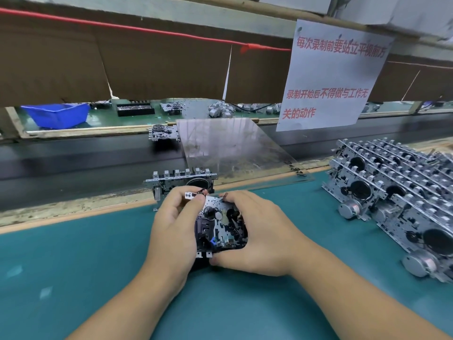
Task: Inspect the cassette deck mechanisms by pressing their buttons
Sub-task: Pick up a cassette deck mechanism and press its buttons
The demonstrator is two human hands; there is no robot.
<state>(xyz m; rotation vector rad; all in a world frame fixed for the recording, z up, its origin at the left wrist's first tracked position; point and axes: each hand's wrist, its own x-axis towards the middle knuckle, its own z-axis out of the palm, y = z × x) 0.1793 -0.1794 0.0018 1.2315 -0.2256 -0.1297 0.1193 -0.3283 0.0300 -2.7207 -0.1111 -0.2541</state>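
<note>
I hold a metal cassette deck mechanism (220, 225) above the teal mat (73, 266), between both hands. My left hand (174, 229) grips its left side, fingers curled over the top edge. My right hand (259, 231) grips its right side, thumb under the near edge and fingers over the far edge. A second mechanism (180, 181) stands just behind my hands at the mat's far edge. A third mechanism (163, 133) lies on the dark conveyor belt (73, 163).
A stack of several mechanisms with motors (397, 192) fills the right of the mat. A clear plastic sheet (232, 148) bridges the belt. A blue bin (57, 114) and loose motors (220, 110) sit on the far bench. A paper notice (331, 77) hangs above.
</note>
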